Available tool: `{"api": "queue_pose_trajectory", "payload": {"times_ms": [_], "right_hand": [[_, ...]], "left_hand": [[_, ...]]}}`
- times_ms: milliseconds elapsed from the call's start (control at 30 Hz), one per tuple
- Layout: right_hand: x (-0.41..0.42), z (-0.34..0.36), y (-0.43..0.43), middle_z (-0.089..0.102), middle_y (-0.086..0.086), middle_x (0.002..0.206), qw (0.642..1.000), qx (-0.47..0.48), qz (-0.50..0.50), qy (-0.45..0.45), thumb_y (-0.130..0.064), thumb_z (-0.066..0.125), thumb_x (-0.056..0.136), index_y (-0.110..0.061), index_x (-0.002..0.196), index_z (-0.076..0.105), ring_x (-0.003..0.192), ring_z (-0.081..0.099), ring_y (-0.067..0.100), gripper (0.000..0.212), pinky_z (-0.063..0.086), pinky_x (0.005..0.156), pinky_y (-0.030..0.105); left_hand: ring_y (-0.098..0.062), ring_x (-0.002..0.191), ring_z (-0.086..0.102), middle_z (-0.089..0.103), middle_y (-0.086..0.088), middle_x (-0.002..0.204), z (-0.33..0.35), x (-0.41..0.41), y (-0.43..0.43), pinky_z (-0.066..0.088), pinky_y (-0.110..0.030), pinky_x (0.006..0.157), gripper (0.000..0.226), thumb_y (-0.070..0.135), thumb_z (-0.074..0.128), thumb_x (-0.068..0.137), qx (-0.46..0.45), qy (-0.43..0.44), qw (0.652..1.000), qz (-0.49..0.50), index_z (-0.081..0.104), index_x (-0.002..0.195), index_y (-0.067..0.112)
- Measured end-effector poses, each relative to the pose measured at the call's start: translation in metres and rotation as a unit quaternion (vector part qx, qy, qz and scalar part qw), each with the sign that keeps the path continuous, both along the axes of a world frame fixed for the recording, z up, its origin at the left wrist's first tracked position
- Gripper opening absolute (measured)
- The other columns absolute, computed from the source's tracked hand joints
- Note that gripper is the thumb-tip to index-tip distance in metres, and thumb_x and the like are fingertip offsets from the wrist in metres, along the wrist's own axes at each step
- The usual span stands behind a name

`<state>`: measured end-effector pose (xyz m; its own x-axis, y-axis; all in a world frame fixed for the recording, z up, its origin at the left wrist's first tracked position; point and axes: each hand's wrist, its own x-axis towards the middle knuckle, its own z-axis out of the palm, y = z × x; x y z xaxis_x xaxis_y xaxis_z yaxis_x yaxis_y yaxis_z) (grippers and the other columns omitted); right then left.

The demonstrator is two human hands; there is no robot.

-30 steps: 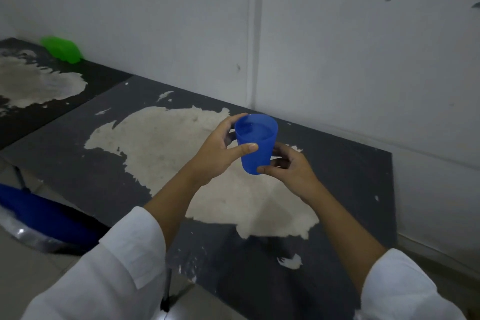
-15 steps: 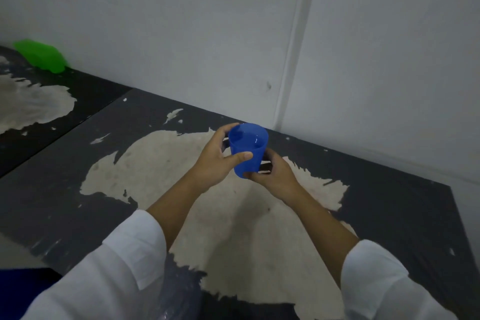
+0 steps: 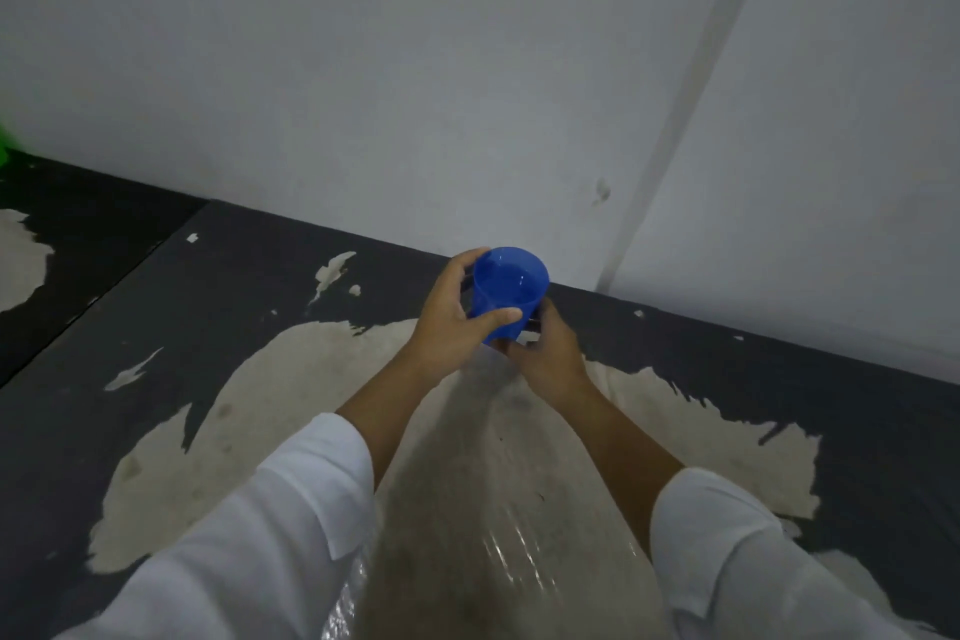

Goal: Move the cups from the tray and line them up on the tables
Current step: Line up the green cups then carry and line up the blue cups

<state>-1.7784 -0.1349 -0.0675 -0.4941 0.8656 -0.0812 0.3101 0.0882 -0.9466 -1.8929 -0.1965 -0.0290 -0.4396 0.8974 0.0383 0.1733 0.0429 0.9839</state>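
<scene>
Head view: your biggest backdrop is the pale grey wall (image 3: 363,68), with a lighter vertical strip (image 3: 691,94) running down its right part. Below it, the dark table (image 3: 857,431) fills the lower half of the view, its top worn through to a wide beige patch (image 3: 260,431) beneath your arms. A second dark table (image 3: 78,224) butts against it on the left, with its own beige wear.

Your two white sleeves, the left sleeve (image 3: 249,551) and the right sleeve (image 3: 753,561), come in from the bottom edge, forearms bare.

Your left hand (image 3: 452,322) wraps the cup's upper wall, thumb laid across the near side and fingers curled round the far side. Your right hand (image 3: 545,353) grips the cup lower down, fingers curled about the base.

The blue cup (image 3: 511,286) is upright between both hands, over the far part of the table near the wall. Its base is hidden, so you cannot tell whether it touches the tabletop.

A sliver of something green (image 3: 4,146) shows at the left edge.
</scene>
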Motion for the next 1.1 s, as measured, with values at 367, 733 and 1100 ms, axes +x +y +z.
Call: {"api": "queue_pose_trajectory", "payload": {"times_ms": [367,733,1100], "right_hand": [[-0.019,-0.031,0.053,0.059,-0.011,0.097,0.998,0.028,-0.048,-0.029,-0.008,0.068,0.080,-0.018,0.118,0.052,0.079,0.055,-0.006,0.042,0.041,0.062,0.001],[-0.030,-0.046,0.067,0.060,-0.008,0.102,0.996,0.041,-0.073,-0.029,-0.010,0.071,0.078,-0.023,0.111,0.054,0.086,0.055,-0.002,0.039,0.042,0.073,0.012],[-0.032,-0.040,0.066,0.056,-0.010,0.096,0.994,0.046,-0.084,-0.053,-0.011,0.073,0.076,-0.018,0.108,0.055,0.080,0.051,-0.002,0.037,0.037,0.063,0.005]], "left_hand": [[0.002,0.112,0.050,0.051,0.015,0.125,-0.034,-0.028,0.060,0.051,-0.015,0.084,0.067,0.011,0.078,0.074,0.002,-0.025,0.999,-0.025,0.045,0.131,0.022],[0.015,0.106,0.051,0.053,0.010,0.125,-0.043,-0.035,0.075,0.044,-0.004,0.080,0.067,0.005,0.077,0.073,0.010,-0.025,0.999,-0.036,0.045,0.132,0.013],[0.005,0.112,0.050,0.050,0.010,0.131,-0.043,-0.036,0.072,0.042,-0.002,0.084,0.075,0.008,0.075,0.077,-0.020,-0.003,0.999,-0.037,0.038,0.142,0.017]]}}
